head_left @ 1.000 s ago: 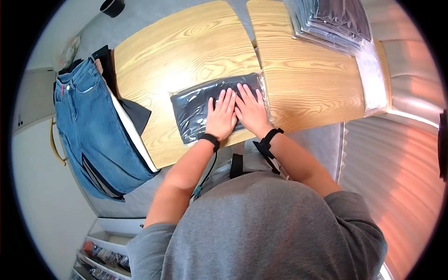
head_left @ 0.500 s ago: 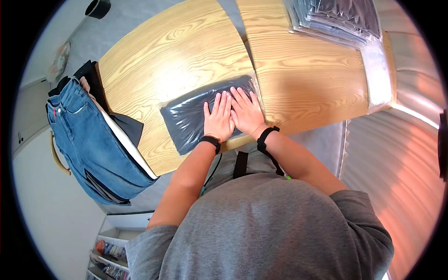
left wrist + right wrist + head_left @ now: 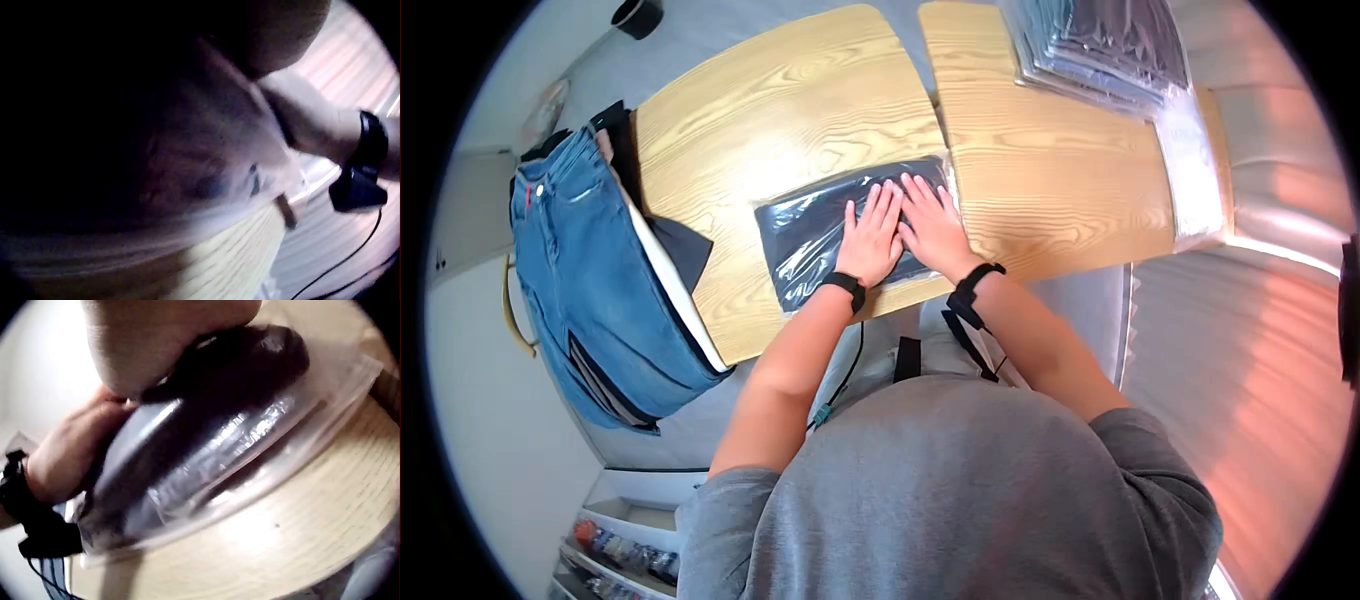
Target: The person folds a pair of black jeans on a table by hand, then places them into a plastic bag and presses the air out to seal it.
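Observation:
A dark folded item in a clear plastic bag (image 3: 800, 235) lies flat near the table's front edge. Both hands rest on its right part, palms down and fingers straight: the left hand (image 3: 872, 238) beside the right hand (image 3: 933, 228), the two close together at the thumbs. In the right wrist view the shiny bag (image 3: 219, 444) bulges under the right hand (image 3: 162, 337), with the left hand (image 3: 78, 453) behind. The left wrist view is dark and blurred; the right hand's wrist strap (image 3: 374, 144) shows there.
Blue jeans (image 3: 585, 270) and other garments hang over the left end of the wooden table (image 3: 790, 110). Bagged dark items (image 3: 1110, 50) are stacked at the back right, by clear plastic bags (image 3: 1197, 190). A black bin (image 3: 638, 17) stands on the floor at the upper left.
The head view shifted and swung back. Both hands remain on the bag, fingers straight, with only slight movement over it.

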Motion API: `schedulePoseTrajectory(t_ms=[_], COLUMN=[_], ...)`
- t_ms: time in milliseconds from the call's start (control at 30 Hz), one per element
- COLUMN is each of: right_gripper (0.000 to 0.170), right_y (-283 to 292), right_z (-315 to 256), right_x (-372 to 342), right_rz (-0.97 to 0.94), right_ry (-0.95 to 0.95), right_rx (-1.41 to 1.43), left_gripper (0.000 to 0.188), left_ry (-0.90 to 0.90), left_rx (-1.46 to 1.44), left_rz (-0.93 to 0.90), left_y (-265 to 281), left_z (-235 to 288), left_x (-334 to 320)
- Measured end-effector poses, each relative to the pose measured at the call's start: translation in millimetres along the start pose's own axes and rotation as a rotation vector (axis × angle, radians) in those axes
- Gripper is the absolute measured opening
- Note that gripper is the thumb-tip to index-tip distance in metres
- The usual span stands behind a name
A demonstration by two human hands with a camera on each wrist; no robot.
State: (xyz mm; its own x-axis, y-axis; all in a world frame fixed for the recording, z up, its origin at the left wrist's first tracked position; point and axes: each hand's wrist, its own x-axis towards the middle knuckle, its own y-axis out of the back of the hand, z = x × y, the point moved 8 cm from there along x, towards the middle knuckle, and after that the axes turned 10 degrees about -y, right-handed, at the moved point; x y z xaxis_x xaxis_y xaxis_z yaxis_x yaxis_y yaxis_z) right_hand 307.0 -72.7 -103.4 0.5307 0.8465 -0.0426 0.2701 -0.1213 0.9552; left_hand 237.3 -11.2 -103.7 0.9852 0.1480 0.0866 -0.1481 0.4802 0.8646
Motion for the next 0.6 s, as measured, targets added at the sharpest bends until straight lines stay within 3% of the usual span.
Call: schedulePoseTrajectory(t_ms=[33,100,167,200,267,300,367,400,433,467,500,600], right_gripper=[0.06,0.062,0.064,0.064,0.066,0.066,0.07,0.066,0.066,0.061,0.058,0.053], right_y=[5,33,43,42,24,18,-13,-10,-10,-19,-27,-35], right_z=[-1,2,25,27,58,61,87,87,93,94,91,91], right_x=[-4,-16,-30,-34,-48,-50,-58,-56,-53,-47,-46,-43], right_rz=[0.004,0.172,0.288,0.296,0.242,0.242,0.172,0.242,0.247,0.035,-0.177,-0.197], right_ry=[0.025,-0.079,-0.265,-0.255,-0.59,-0.581,-0.855,-0.843,-0.839,-0.866,-0.885,-0.837], right_rx=[0.103,0.117,0.254,0.252,0.38,0.381,0.61,0.485,0.485,0.582,0.673,0.944], left_gripper=[0.071,0.071,0.06,0.058,0.057,0.059,0.061,0.061,0.061,0.062,0.062,0.051], left_ry=[-0.032,-0.059,0.098,0.236,0.392,0.501,0.656,0.656,0.765,0.862,0.852,0.891], left_rx=[-0.099,-0.286,-0.3,-0.264,-0.044,-0.025,-0.132,-0.13,-0.393,-0.658,-0.659,-0.901], left_rz=[-0.003,0.156,0.323,0.371,0.51,0.487,0.453,0.461,0.408,0.346,0.351,0.229], left_y=[9,46,85,93,100,91,59,59,42,26,27,25], left_z=[0,-7,-25,-42,-74,-94,-136,-140,-152,-155,-152,-136], left_x=[-6,-21,-55,-77,-129,-152,-188,-191,-196,-198,-195,-179])
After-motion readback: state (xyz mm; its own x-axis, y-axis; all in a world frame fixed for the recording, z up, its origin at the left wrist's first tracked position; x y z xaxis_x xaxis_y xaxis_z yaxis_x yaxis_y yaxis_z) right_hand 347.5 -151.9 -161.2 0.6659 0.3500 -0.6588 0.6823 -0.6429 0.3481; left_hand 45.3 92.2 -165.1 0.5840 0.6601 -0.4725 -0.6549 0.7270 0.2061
